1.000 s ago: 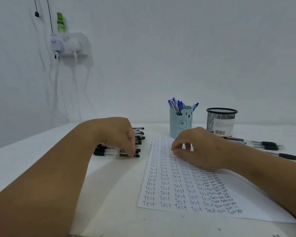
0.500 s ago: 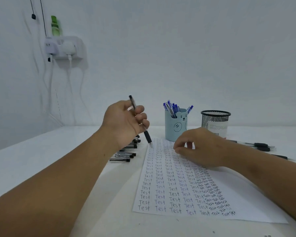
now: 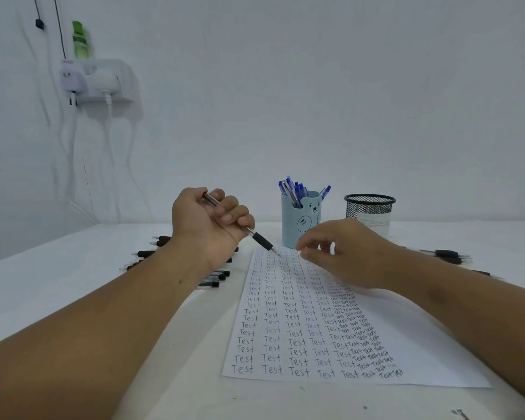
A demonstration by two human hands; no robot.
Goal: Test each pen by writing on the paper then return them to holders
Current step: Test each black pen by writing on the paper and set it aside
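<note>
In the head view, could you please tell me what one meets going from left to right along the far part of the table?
Pile of black pens → left hand holding a black pen → blue bear holder with blue pens → black mesh holder → loose black pens.

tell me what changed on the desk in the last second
The left hand took a black pen from the pile, lifted it and now points its tip near the paper's far end. The right hand stayed on the paper; both holders stayed put.
</note>
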